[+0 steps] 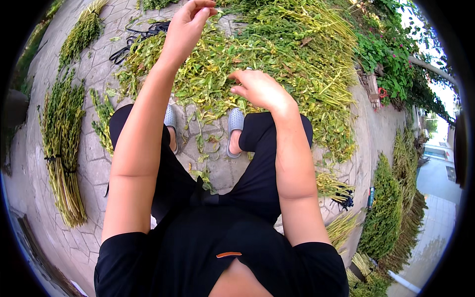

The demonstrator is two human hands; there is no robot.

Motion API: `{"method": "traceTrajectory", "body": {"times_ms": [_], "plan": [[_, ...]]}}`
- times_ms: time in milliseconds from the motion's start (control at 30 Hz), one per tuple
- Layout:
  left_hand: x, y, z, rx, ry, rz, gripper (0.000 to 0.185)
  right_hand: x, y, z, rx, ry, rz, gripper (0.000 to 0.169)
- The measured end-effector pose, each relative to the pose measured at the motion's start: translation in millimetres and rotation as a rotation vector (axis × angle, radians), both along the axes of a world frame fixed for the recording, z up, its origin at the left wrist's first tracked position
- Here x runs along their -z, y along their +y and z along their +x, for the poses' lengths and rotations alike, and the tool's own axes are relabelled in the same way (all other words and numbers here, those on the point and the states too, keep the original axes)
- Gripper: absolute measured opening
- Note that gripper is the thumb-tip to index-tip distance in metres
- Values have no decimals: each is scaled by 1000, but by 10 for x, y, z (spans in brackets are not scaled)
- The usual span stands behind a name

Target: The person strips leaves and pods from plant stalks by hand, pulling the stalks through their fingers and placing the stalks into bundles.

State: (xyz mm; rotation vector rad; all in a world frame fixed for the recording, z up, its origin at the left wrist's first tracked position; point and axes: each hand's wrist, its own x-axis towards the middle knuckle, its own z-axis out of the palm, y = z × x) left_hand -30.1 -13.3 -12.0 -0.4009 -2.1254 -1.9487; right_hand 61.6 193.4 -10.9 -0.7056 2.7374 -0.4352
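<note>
My left hand (pixel 189 28) is raised at the top of the view, fingers loosely bent, with nothing visible in it. Nearby on the paving lie tangled black straps (pixel 130 41). Over the pile's near part, my right hand (pixel 261 89) hangs palm inward, its thumb apart from the curled fingers and nothing seen between them. Beneath and beyond both hands spreads a broad pile of loose green and yellowing leaves (pixel 207 81). Cut leafy stalks (pixel 315 37) lie across its far right part, their pale stems pointing right.
A tied bundle of stalks (pixel 63 148) lies at left, with another bundle (pixel 81 37) beyond it. More bundled stalks (pixel 382 211) line the right side. My feet, in grey clogs (pixel 235 120), stand on stone paving (pixel 100 163) at the pile's edge. Flowering shrubs (pixel 393 55) grow at upper right.
</note>
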Motion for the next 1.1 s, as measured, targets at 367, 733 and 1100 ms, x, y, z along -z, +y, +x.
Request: {"method": "traceTrajectory", "body": {"times_ms": [367, 733, 1100], "plan": [[0, 322, 118, 284, -205, -109, 28, -348, 1117, 36, 298, 60, -721, 33], [5, 546, 216, 301, -307, -267, 28, 3140, 2812, 1180, 1722, -375, -1010, 45], [156, 646, 257, 337, -401, -365, 24, 4388, 2612, 761, 2190, -241, -999, 93]]}}
